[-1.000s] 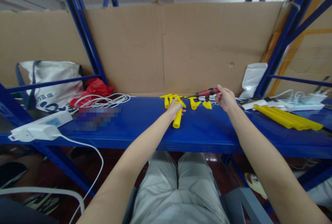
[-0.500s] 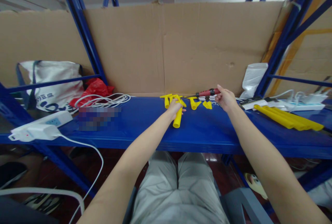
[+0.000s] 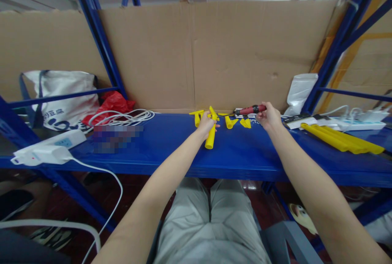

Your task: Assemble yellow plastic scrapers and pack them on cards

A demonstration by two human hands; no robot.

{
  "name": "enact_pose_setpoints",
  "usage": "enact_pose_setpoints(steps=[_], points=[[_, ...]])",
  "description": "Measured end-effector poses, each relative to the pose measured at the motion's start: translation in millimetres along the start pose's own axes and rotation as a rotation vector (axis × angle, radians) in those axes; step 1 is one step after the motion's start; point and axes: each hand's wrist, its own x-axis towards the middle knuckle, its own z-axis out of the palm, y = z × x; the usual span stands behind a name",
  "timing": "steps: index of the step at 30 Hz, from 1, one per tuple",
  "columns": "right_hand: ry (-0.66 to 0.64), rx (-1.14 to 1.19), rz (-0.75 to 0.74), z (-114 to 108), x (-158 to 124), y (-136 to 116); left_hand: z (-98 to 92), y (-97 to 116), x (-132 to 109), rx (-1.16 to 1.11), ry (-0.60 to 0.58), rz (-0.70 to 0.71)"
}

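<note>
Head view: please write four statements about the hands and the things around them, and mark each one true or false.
1. The left hand grips a yellow tube. True.
2. The right hand holds a screwdriver with a green handle. False: its handle is mainly red.
3. The red plastic bag lies right of the white tote bag. True.
4. The row of yellow tubes lies left of both hands. False: it lies to their right.

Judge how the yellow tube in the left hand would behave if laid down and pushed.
The yellow tube in the left hand looks straight, so it is probably stiff. Its near end seems open, suggesting it may be light for its size. Its rounded side could let it roll on the blue shelf.
</note>
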Motion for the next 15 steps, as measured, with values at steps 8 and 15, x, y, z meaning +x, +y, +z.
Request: enact_pose_setpoints(steps=[8, 15], points=[[-0.041, -0.096, -0.040, 6.5, -13.5, 2.4, 0.0, -0.8, 1.5, 0.032, 0.037, 0.036], [-0.182, -0.128, -0.001, 6.2, -15.1, 8.0, 0.3, -0.8, 1.2, 0.069, 0.010, 0.055]])
